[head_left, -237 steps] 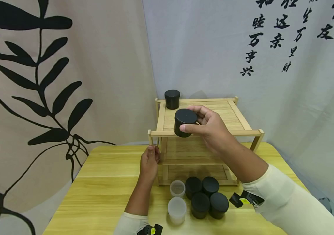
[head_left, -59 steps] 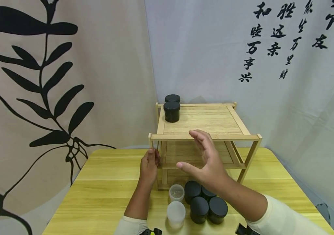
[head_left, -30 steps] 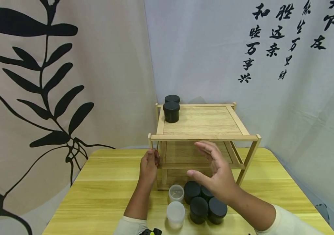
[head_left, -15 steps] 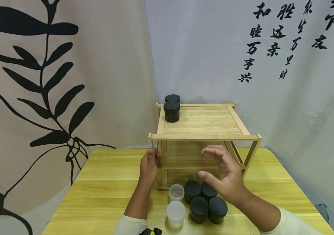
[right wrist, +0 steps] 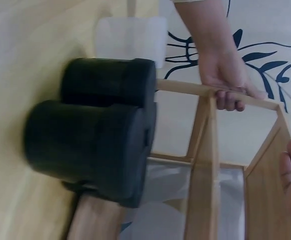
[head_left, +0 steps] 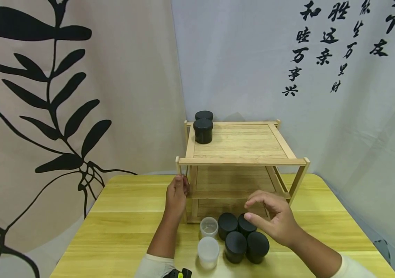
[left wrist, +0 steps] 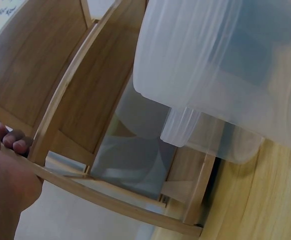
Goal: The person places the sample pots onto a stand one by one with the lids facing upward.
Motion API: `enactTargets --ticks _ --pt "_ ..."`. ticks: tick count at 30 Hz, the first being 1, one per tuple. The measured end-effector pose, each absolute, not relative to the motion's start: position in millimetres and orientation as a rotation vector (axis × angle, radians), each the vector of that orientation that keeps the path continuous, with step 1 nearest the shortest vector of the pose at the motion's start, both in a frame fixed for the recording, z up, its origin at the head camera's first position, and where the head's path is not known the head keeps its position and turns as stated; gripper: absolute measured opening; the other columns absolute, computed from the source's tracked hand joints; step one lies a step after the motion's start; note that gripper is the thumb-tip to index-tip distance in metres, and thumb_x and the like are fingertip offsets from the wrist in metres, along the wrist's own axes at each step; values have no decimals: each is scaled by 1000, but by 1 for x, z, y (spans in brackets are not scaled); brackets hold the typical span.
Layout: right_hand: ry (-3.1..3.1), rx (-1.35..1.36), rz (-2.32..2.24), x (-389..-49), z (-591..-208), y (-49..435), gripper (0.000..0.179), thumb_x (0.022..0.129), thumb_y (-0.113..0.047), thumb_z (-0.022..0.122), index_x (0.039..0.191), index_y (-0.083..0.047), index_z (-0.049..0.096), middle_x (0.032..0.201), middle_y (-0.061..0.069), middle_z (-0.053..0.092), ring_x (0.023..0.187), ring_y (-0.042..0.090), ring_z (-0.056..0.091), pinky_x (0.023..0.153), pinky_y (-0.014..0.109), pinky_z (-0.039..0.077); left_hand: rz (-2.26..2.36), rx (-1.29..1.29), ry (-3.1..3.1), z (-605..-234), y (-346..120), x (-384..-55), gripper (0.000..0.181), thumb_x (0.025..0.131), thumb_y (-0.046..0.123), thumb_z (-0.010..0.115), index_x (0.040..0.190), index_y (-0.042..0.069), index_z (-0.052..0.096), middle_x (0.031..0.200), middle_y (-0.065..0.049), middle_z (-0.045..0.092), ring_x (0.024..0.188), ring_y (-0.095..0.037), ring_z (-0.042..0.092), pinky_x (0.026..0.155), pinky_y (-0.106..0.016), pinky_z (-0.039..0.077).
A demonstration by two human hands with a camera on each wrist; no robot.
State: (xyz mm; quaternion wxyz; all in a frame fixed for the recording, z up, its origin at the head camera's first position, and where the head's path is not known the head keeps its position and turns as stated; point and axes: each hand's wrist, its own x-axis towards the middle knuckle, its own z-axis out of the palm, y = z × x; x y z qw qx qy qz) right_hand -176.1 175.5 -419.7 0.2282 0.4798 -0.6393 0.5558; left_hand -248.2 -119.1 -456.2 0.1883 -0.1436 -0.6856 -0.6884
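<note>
A wooden three-tier shelf [head_left: 242, 161] stands on the table. My left hand [head_left: 176, 195] grips its left front upright, and the left wrist view shows curled fingers [left wrist: 19, 142] around the wood. Black lidded jars stand in a cluster before the shelf, among them a front-left jar [head_left: 235, 245] and a front-right jar [head_left: 257, 245]. My right hand [head_left: 277, 220] hovers beside the back-right jar [head_left: 246, 226], thumb and fingers spread apart, holding nothing. On the upper tier, a black jar [head_left: 203, 133] stands in front of another black jar [head_left: 204, 114] at the left side.
Left of the black jars stand two translucent containers, a nearer container [head_left: 208, 251] and a farther container [head_left: 209, 227]. The wooden table [head_left: 124, 231] extends to both sides. Behind the shelf hangs a cloth backdrop [head_left: 235, 58] with plant drawings and writing.
The black jar that my right hand held earlier now stands on the upper tier. My emptied right hand has come down and rightward toward the jar cluster. My left hand keeps its grip.
</note>
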Motion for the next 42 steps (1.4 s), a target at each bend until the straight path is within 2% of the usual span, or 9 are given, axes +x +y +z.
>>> enactTargets --ticks 6,8,13,19,29,33,37,39,42 --pt "-1882 1161 1580 -165 -439 187 40 85 28 72 120 10 64 123 2 69 114 12 68 104 21 54 -1939 -415 -1920 -457 -118 -249 73 116 55 21 92 -9 46 70 2 34 61 -7 30 60 -22 28" --pt "-1935 1074 1588 -160 -445 189 41 86 28 71 122 11 63 126 1 68 117 10 66 108 20 52 -1937 -417 -1923 -457 -118 -249 74 115 56 20 92 -9 46 71 2 33 62 -7 30 61 -22 28" --pt "-2099 804 1623 -152 -460 193 32 97 18 69 126 6 61 128 -6 65 119 7 63 107 16 49 -1925 -388 -1954 -457 -119 -249 72 116 57 20 93 -6 46 71 2 34 63 -7 30 62 -23 28" --pt "-2235 558 1700 -144 -474 196 23 107 5 66 128 2 58 130 -2 61 121 6 60 105 15 49 -1928 -361 -1971 -455 -118 -249 68 116 55 20 94 -4 46 73 1 34 64 -8 30 63 -23 29" --pt "-2365 128 1872 -141 -487 199 41 110 -15 68 145 0 50 140 10 52 120 0 58 102 13 49 -1943 -370 -1935 -456 -119 -249 76 112 61 20 93 -9 43 75 -1 34 66 -8 33 65 -23 29" --pt "-2421 35 1966 -140 -489 202 47 111 -19 68 149 -3 46 148 16 47 130 10 56 105 14 48 -1951 -385 -1924 -456 -119 -248 80 109 65 21 94 -9 43 76 -2 35 66 -8 33 65 -22 30" --pt "-2477 -13 2041 -137 -492 206 57 109 -20 70 154 -3 40 156 19 42 144 27 48 110 19 46 -1941 -391 -1934 -455 -118 -247 76 112 63 20 93 -7 44 76 -1 35 66 -8 33 65 -23 30" --pt "-2502 -32 2059 -136 -494 207 61 108 -20 71 155 -3 37 159 19 41 146 30 46 110 20 46 -1939 -394 -1937 -455 -118 -247 75 113 61 20 93 -7 44 76 -1 34 66 -8 32 65 -23 29" --pt "-2524 -40 2069 -134 -498 209 65 106 -19 74 156 -2 36 159 21 41 147 35 45 119 35 45 -1937 -396 -1942 -456 -118 -247 73 114 59 20 93 -7 44 76 -1 34 66 -8 32 65 -23 29"
